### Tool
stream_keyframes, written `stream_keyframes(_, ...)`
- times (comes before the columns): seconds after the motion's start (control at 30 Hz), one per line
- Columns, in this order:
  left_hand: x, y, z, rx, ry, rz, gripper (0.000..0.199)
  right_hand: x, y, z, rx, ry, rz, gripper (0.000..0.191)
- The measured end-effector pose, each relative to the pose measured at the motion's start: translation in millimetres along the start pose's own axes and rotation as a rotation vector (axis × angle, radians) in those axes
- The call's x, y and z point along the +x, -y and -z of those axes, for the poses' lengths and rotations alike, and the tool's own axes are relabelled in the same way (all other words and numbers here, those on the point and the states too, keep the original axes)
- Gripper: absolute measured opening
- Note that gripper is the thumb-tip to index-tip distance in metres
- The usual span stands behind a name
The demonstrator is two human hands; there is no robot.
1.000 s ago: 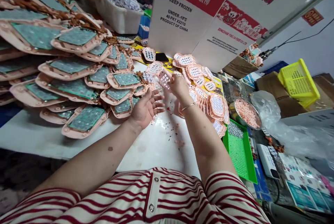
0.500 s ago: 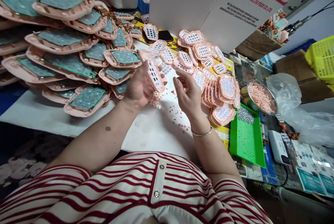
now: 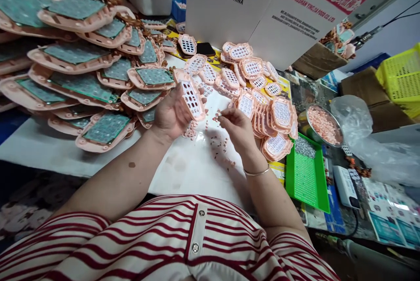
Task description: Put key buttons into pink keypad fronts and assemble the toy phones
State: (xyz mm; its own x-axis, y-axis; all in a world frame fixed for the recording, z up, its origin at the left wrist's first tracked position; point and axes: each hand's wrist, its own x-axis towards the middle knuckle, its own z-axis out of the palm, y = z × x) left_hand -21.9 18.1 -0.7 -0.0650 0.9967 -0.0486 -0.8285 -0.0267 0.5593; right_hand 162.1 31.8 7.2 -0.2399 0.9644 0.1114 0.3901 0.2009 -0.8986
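My left hand holds a pink shell with a white, many-holed panel, tilted up with the panel toward the right. Just right of it, my right hand is closed in a pinch above the white work surface; a small piece shows at its fingertips, too small to name. Small pink parts lie below the held shell, and tiny dark and reddish bits are scattered under my right hand. Behind and right of my hands lie several similar pink shells, some of them stacked.
Tall piles of pink shells with green circuit boards stand at the left. A printed carton rises behind. To the right are a green tray, a metal bowl of pink parts, a plastic bag and a yellow basket.
My right hand has lowered toward the surface and its fingers have come together in a pinch. The shell in my left hand has turned its panel more toward the camera.
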Motion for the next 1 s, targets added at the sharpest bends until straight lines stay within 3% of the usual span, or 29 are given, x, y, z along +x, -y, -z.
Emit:
stream_keyframes(0.07, -3.8, 3.8, 2.0, 0.017, 0.071, 0.025, 0.043, -6.8, 8.0, 1.6, 0.273, -0.074, -0.042, 0.02)
stream_keyframes(0.2, -11.5, 5.9, 4.3, 0.087, 0.171, 0.113, 0.063, -22.9, 25.2, -5.5, 0.469, -0.069, -0.086, 0.015)
stream_keyframes(0.33, -14.6, 5.0, 3.4, 0.133, 0.206, 0.131, 0.064, -33.9, 32.4, -14.4, 0.51, -0.019, -0.097, 0.021)
stream_keyframes(0.47, -15.5, 5.8, 1.8, 0.149, 0.241, 0.116, 0.069, -38.1, 30.2, -18.5, 0.388, 0.022, -0.046, 0.013)
stream_keyframes(0.7, -18.2, 6.1, 0.5, 0.124, 0.27, 0.117, 0.077, -37.0, 21.0, -18.0, -0.111, -0.102, 0.291, 0.009)
stream_keyframes(0.9, -15.9, 8.1, 5.8, 0.039, 0.353, 0.115, 0.082, -33.2, 14.3, -5.5, -0.4, 0.001, 0.788, 0.018)
stream_keyframes(1.0, -15.5, 8.0, 6.4, -0.01, 0.37, 0.105, 0.079, -36.7, 12.0, -4.0, -0.506, -0.009, 0.89, 0.028)
